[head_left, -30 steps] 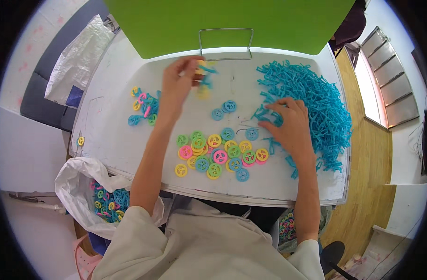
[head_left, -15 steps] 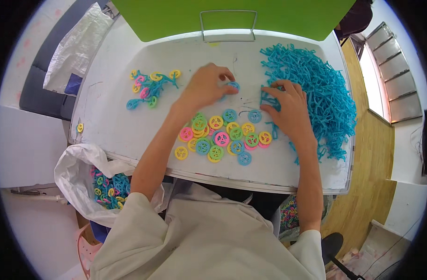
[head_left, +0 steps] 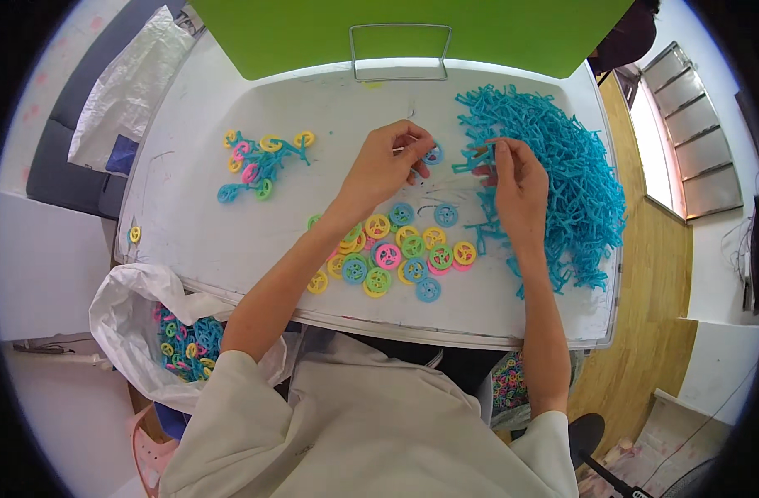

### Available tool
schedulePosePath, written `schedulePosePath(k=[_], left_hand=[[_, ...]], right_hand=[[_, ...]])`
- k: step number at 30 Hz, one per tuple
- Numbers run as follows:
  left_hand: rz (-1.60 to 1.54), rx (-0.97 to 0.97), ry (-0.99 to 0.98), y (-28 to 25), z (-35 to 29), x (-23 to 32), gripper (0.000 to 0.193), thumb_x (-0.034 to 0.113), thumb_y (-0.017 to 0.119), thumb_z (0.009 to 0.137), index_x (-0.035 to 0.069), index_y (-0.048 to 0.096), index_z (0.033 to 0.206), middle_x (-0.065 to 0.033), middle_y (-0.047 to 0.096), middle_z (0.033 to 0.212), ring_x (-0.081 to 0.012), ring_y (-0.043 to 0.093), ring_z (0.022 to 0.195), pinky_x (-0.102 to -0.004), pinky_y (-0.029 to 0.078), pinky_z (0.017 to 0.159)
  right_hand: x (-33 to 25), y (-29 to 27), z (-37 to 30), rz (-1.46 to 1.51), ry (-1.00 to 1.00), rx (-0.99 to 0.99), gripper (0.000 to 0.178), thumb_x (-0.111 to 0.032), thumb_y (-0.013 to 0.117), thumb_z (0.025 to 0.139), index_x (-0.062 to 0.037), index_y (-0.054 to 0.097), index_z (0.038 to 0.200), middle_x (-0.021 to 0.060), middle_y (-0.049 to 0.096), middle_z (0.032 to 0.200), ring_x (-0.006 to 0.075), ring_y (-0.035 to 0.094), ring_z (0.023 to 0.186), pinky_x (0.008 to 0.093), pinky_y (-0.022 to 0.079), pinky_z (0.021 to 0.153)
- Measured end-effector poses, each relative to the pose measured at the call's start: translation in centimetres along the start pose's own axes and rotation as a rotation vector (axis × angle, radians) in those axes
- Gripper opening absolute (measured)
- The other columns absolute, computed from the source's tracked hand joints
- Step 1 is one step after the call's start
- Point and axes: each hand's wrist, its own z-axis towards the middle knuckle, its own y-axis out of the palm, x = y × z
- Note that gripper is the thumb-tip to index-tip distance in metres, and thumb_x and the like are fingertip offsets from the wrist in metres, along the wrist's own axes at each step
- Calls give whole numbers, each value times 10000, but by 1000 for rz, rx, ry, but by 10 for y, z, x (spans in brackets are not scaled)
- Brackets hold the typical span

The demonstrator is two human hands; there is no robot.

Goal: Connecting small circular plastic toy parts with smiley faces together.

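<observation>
A small blue spoked plastic wheel (head_left: 434,153) is pinched between the fingertips of my left hand (head_left: 386,164), above the middle of the white table. My right hand (head_left: 520,184) is closed on a forked blue plastic piece (head_left: 466,167), which points left toward the wheel; the two parts are apart. Beside and behind that hand spreads a big heap of similar blue pieces (head_left: 574,183). Loose wheels (head_left: 387,256) in pink, yellow, green and blue lie between my forearms. To the left sits a small group of blue pieces with wheels fitted on them (head_left: 267,166).
A green panel (head_left: 413,29) with a wire handle rises at the table's far edge. At the front left hangs a white sack (head_left: 122,324) of joined pieces. A container of small colourful parts (head_left: 510,383) is below the front edge. One yellow wheel (head_left: 135,234) lies far left.
My right hand has risen from the heap's left edge, closing on a blue piece. My left hand has shifted slightly right with the wheel, bringing the hands closer. The whole view has shifted slightly.
</observation>
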Motion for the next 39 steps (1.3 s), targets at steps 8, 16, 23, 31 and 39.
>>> schedulePosePath(k=[8, 16, 23, 31, 39], left_hand=[[-295, -126, -137, 6, -8, 7, 234, 230, 561, 946, 22, 576, 1051, -51, 607, 929, -128, 622, 810, -244, 530, 687], [-258, -107, -62, 9, -9, 8, 211, 212, 537, 958, 13, 564, 1023, -61, 611, 935, -149, 642, 839, -264, 547, 697], [-255, -56, -70, 7, -8, 10, 200, 201, 509, 970, 8, 550, 996, -78, 613, 942, -162, 648, 834, -274, 557, 684], [-261, -52, -81, 12, -9, 2, 129, 97, 470, 966, -27, 495, 991, -111, 586, 911, -178, 654, 777, -293, 577, 655], [-79, 93, 169, 26, -13, -5, 50, 13, 504, 925, -30, 516, 947, -112, 603, 812, -163, 652, 692, -267, 553, 608]], right_hand=[[-7, 9, -6, 312, 131, -51, 255, -213, 463, 989, 7, 559, 1075, 76, 620, 929, 146, 656, 796, 254, 554, 701], [-9, 10, -7, 254, 67, -224, 253, -167, 568, 932, 11, 583, 1111, 69, 624, 939, 122, 633, 832, 262, 533, 760], [-8, 2, -4, 5, 129, -203, 227, -44, 698, 809, 10, 648, 1024, 30, 648, 874, 67, 584, 762, 195, 473, 679], [-3, 6, -8, 99, 57, -235, 175, -22, 717, 779, -6, 678, 949, 5, 647, 833, 42, 544, 688, 176, 437, 606], [-7, 6, -8, 288, 271, -253, 237, 9, 689, 792, -12, 646, 1025, 54, 631, 910, 104, 622, 815, 218, 522, 723]])
